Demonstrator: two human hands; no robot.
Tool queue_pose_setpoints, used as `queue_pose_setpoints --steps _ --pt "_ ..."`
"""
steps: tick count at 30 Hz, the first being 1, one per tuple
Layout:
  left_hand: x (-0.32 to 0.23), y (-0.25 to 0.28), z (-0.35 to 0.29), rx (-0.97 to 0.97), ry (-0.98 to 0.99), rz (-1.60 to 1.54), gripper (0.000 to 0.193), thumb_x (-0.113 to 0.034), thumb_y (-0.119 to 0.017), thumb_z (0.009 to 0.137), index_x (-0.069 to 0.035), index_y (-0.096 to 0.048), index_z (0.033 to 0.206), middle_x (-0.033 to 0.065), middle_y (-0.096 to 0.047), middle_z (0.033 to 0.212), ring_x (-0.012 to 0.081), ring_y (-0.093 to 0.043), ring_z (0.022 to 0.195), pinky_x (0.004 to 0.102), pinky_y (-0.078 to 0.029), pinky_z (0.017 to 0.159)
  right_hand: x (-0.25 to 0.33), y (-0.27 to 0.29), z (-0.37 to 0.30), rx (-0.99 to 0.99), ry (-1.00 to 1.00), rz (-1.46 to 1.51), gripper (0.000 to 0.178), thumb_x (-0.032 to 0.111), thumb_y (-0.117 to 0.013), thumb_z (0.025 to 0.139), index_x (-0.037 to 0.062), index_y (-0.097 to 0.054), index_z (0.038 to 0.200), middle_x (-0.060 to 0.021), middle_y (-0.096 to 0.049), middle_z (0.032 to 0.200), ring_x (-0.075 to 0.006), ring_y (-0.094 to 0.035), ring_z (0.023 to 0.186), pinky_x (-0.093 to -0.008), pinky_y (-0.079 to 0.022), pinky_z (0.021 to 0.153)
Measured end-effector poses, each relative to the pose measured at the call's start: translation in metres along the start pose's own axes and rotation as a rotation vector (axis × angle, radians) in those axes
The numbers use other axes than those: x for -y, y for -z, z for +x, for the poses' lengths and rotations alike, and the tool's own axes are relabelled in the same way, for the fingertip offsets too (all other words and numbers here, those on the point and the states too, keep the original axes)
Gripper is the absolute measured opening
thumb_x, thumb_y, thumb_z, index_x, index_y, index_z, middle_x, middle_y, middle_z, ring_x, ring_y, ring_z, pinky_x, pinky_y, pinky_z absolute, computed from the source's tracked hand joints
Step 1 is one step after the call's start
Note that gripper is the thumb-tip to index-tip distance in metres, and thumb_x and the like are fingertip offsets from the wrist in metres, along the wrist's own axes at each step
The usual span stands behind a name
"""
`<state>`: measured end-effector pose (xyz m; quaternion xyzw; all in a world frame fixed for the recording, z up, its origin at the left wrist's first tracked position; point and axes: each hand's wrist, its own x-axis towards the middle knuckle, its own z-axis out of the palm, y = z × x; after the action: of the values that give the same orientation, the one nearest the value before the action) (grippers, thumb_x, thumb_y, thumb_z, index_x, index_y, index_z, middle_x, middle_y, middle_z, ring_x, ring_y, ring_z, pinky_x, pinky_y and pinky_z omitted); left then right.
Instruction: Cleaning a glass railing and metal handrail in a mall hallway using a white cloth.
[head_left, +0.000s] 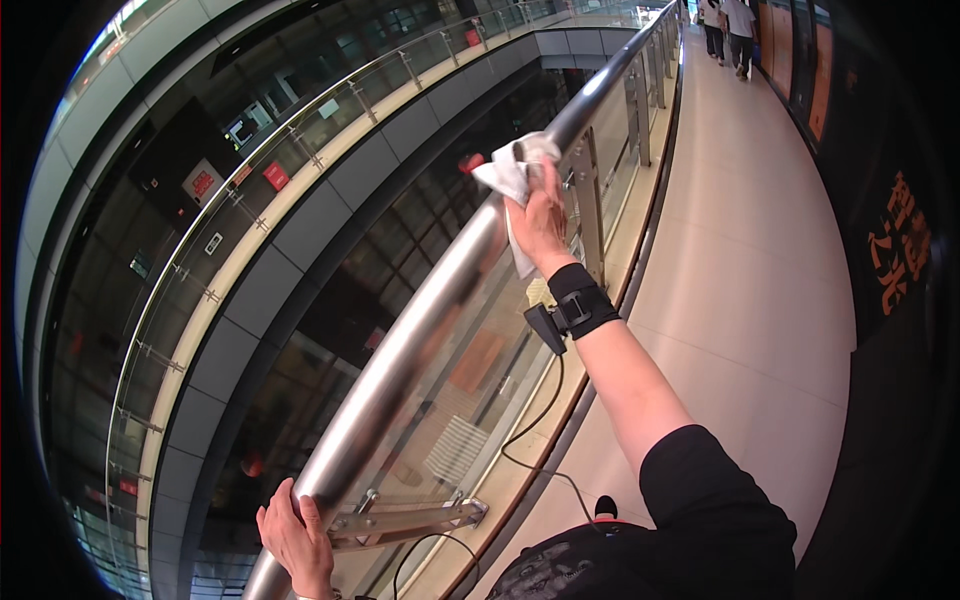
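Note:
A round metal handrail [400, 340] runs from the lower left up to the top of the view. My right hand [541, 222], arm stretched forward, presses a crumpled white cloth [508, 178] around the top of the rail; a loose corner hangs down on the near side. The fingertips are partly lost in the folds. A black strap with a small device [572, 310] circles my right wrist, and a thin dark cable hangs from it. Nearer to me, my left hand [297, 540] is wrapped over the same rail with its thumb on the near side, holding no cloth.
Glass panels [500, 370] and metal posts [590, 195] stand below the rail, above a pale ledge. Beyond is an open drop with a curved balcony [270, 190] across it. A tiled walkway [740, 260] lies to the right; two people [738, 30] are far along it.

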<state>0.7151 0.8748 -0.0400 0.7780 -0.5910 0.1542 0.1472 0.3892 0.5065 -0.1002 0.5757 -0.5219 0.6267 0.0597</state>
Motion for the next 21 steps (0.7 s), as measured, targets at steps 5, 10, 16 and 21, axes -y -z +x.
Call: queue_pose_setpoints --steps 5,10,16,21 --pt "-0.012 -0.002 0.01 0.008 0.12 0.037 0.04 -0.033 -0.04 0.092 0.0 -0.058 0.108 0.0163 -0.063 0.091 0.034 -0.058 0.087 0.0442 -0.039 0.088 0.055 -0.022 -0.073 0.044 -0.359 0.529 0.075 0.017 -0.056 0.087 0.0037 -0.01 0.145 -0.028 -0.013 0.146 -0.0426 -0.019 0.135 -0.0433 -0.02 0.111" --pt "-0.008 -0.006 0.01 -0.02 0.144 0.068 0.036 -0.03 -0.04 0.089 0.0 -0.059 0.093 0.0184 -0.061 0.084 0.0379 -0.058 0.077 0.0435 -0.043 0.071 0.069 -0.023 -0.095 0.054 -0.566 0.812 0.067 0.023 -0.054 0.089 0.0001 -0.017 0.141 -0.024 -0.025 0.141 -0.0356 -0.028 0.13 -0.0404 -0.024 0.107" --pt "-0.033 0.006 0.01 -0.123 -0.016 0.165 0.034 -0.033 -0.043 0.093 -0.006 -0.064 0.097 0.0151 -0.065 0.088 0.0341 -0.062 0.08 0.0388 -0.048 0.069 -0.112 -0.046 0.077 -0.177 -0.736 0.572 0.048 0.03 -0.059 0.079 -0.0017 -0.052 0.114 -0.0185 -0.059 0.109 -0.0282 -0.057 0.102 -0.0361 -0.043 0.088" --pt "-0.017 0.004 0.004 -0.116 -0.01 0.206 0.029 -0.029 -0.049 0.089 -0.006 -0.063 0.1 0.0156 -0.065 0.088 0.0344 -0.062 0.08 0.0394 -0.048 0.07 -0.131 -0.048 0.095 -0.168 -0.779 0.712 0.036 0.03 -0.06 0.077 0.0036 -0.06 0.102 -0.0109 -0.061 0.104 -0.0225 -0.058 0.094 -0.0319 -0.045 0.082"
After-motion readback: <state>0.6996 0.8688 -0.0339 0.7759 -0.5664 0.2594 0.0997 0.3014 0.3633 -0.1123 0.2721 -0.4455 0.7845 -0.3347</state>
